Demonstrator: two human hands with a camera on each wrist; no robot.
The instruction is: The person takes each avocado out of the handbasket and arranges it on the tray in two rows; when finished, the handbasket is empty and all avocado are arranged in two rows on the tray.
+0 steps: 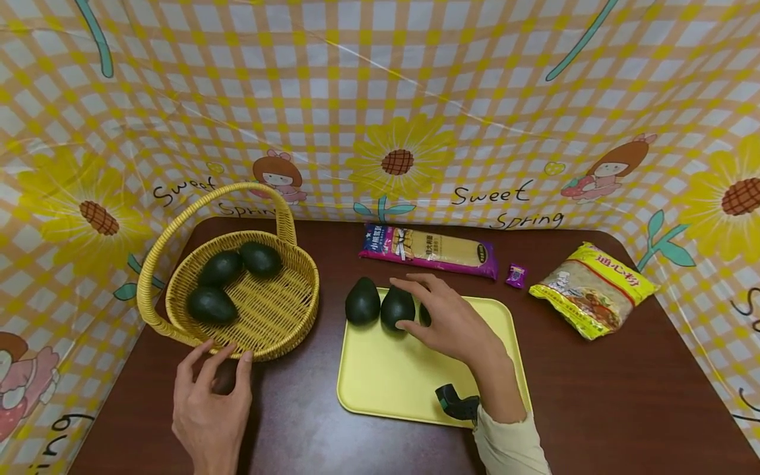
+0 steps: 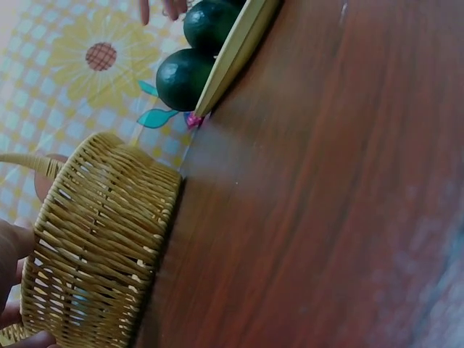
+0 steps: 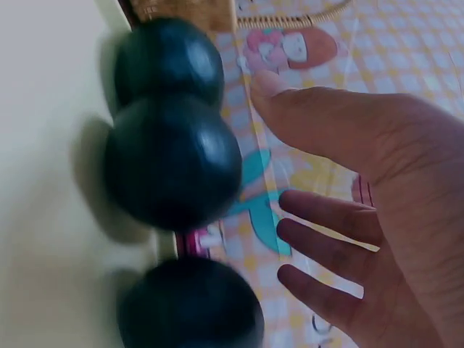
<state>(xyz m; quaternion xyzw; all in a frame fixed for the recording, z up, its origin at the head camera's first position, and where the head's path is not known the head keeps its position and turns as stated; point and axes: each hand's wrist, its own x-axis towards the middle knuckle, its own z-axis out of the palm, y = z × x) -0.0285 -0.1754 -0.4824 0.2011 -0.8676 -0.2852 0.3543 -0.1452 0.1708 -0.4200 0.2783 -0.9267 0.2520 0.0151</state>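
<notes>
In the head view three dark avocados lie along the back edge of a yellow tray [image 1: 392, 382]: a left one [image 1: 362, 302], a middle one [image 1: 398, 309], and a third mostly hidden under the right hand [image 1: 454, 321]. That hand [image 3: 362, 210] hovers with fingers spread, apart from the avocados [image 3: 174, 159] in the right wrist view. The left hand [image 1: 212, 402] rests its fingertips on the near rim of a wicker basket [image 1: 309, 303]. Three avocados [image 1: 212, 305] lie in the basket's left and back part. The left wrist view shows fingers against the basket's side [image 2: 101, 239].
Behind the tray lies a long noodle packet [image 1: 427, 251]. A small purple packet [image 1: 516, 276] and a yellow pasta bag [image 1: 594, 290] lie to the right. The basket's tall handle [image 1: 154, 264] arches up. A checked cloth [image 1: 380, 86] stands around the table's back and sides.
</notes>
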